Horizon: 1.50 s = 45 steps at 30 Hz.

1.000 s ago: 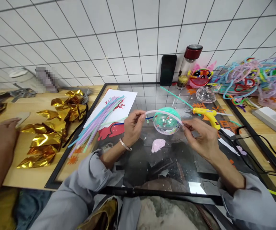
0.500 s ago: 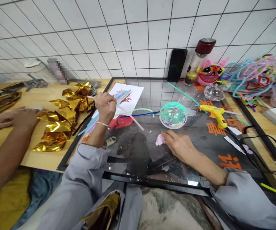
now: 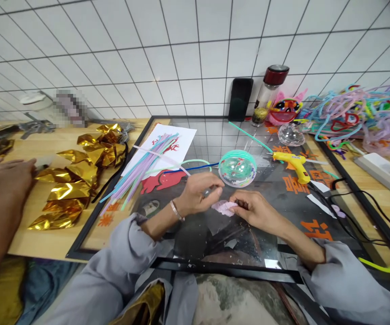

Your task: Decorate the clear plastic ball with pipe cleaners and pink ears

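My right hand [image 3: 255,206] pinches a small pale pink ruffled piece [image 3: 225,208] just above the dark glass panel [image 3: 195,253]. Close on its left is my left hand [image 3: 200,193], its fingers bent with a gap between thumb and fingertips, and I see nothing held there. Behind both hands sits a clear plastic dome [image 3: 237,169] with mint-green strands coiled round its upper part. A bundle of pastel pipe cleaners [image 3: 144,167] lies across white paper [image 3: 181,135] to the left, near a red cutout [image 3: 164,181].
A yellow glue gun [image 3: 291,163] and its black cord lie on the right. Farther back are a phone [image 3: 240,99], a lidded bottle [image 3: 267,92] and a tangled pipe cleaner heap [image 3: 354,110]. Gold foil [image 3: 80,176] and another person's hands [image 3: 8,178] are at left.
My left hand has left the pipe cleaner bundle, letting it lie on the paper, and come right beside the pink piece. My right hand still pinches that piece, now showing wider.
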Motion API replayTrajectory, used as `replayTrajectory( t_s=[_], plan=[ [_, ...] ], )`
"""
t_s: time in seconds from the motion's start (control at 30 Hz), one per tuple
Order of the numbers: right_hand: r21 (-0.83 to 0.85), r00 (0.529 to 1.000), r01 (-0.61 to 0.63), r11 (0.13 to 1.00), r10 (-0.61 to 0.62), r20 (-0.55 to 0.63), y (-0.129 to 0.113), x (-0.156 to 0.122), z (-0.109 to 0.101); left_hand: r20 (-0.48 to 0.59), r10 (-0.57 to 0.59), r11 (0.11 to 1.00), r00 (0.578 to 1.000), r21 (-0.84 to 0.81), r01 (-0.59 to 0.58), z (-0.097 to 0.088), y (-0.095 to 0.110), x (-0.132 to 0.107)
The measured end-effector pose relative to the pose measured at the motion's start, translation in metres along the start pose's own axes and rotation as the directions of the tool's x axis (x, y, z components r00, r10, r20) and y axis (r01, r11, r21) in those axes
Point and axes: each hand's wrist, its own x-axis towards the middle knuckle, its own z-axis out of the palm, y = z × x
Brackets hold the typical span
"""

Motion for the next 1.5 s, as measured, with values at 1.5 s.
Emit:
replayTrajectory(
  t_s=[1.5],
  plan=[
    [-0.018, 0.758, 0.138, 0.990, -0.117, -0.642, -0.015, 0.047, -0.039, 0.256, -0.629, 0.491, 0.734, -0.601, 0.630, -0.004, -0.019, 0.075]
  ],
)
